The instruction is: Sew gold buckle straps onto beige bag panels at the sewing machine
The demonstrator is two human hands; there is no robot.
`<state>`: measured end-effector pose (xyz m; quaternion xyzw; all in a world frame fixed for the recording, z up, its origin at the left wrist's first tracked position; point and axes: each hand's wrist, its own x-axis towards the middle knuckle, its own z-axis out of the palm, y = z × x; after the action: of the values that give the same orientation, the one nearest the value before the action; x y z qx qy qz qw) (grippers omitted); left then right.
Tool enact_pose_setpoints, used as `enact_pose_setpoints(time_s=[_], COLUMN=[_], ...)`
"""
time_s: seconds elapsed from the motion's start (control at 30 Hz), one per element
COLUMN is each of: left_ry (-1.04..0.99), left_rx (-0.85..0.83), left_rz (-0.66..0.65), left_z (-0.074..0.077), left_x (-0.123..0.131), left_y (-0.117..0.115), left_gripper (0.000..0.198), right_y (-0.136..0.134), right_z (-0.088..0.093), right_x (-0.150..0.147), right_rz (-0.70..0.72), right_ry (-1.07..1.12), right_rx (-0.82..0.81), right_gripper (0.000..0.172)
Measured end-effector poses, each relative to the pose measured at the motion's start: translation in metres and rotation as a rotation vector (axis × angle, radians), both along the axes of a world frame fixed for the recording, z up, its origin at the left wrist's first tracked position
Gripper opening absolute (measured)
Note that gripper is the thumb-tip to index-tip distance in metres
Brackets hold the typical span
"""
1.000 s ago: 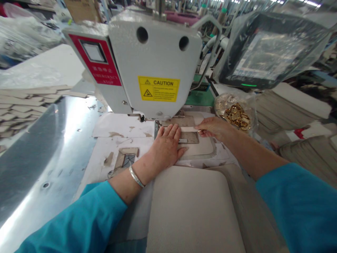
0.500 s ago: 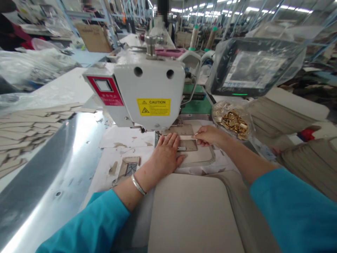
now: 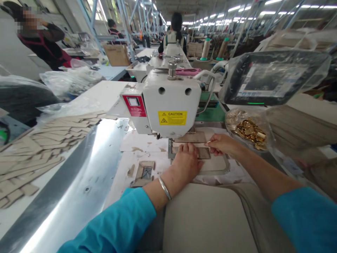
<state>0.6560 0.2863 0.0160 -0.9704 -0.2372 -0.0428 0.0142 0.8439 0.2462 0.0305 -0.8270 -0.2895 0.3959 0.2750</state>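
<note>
Under the white sewing machine head (image 3: 172,100), a narrow beige strip (image 3: 178,144) lies across a flat frame over a beige panel (image 3: 222,164). My left hand (image 3: 186,162) presses down on the strip, fingers bent, with nothing seen gripped in it. At the strip's right end my right hand (image 3: 219,144) pinches a small metal ring or buckle. The fingers of that hand are closed. Nearer to me lies a large beige panel (image 3: 204,211) with rounded corners.
Many cut beige strips (image 3: 52,137) cover the table at left. A plastic bag of gold metal parts (image 3: 251,130) sits beyond my right hand. A plastic-wrapped screen (image 3: 273,77) stands at the back right. Other people are in the background.
My head view has shifted, so the scene sits further right. My left hand's fingers were stretched flat and are now more bent over the strip. The right hand keeps its pinch.
</note>
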Motion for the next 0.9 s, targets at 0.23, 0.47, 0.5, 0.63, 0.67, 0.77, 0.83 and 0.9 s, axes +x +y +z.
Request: enact_pose_setpoints(time_s=[0.23, 0.47, 0.5, 0.63, 0.67, 0.77, 0.83, 0.9], left_ry=[0.016, -0.035, -0.049, -0.054, -0.058, -0.095, -0.121, -0.127], left_rx=[0.042, 0.042, 0.043, 0.008, -0.012, -0.044, -0.025, -0.002], left_rz=[0.155, 0.226, 0.236, 0.204, 0.177, 0.106, 0.122, 0.142], left_z=[0.005, 0.008, 0.009, 0.011, 0.01, 0.003, -0.003, -0.006], left_x=[-0.023, -0.003, -0.002, -0.011, -0.016, -0.037, -0.05, -0.059], left_y=[0.002, -0.002, -0.002, -0.002, -0.002, 0.001, 0.005, 0.008], left_gripper=[0.067, 0.064, 0.064, 0.061, 0.061, 0.059, 0.056, 0.053], right_y=[-0.002, -0.003, -0.003, -0.004, -0.004, -0.003, -0.002, 0.0], right_z=[-0.004, -0.007, -0.007, -0.002, 0.0, 0.007, 0.01, 0.01], right_x=[0.002, 0.004, 0.005, 0.004, 0.003, 0.001, 0.0, 0.001], right_rz=[0.009, 0.011, 0.015, 0.024, 0.019, 0.008, 0.014, 0.034], right_ry=[-0.028, -0.03, -0.026, 0.008, 0.016, 0.046, 0.06, 0.043], right_rx=[0.007, 0.013, 0.017, 0.017, 0.011, -0.013, -0.025, -0.025], right_gripper=[0.02, 0.024, 0.024, 0.021, 0.021, 0.018, 0.017, 0.019])
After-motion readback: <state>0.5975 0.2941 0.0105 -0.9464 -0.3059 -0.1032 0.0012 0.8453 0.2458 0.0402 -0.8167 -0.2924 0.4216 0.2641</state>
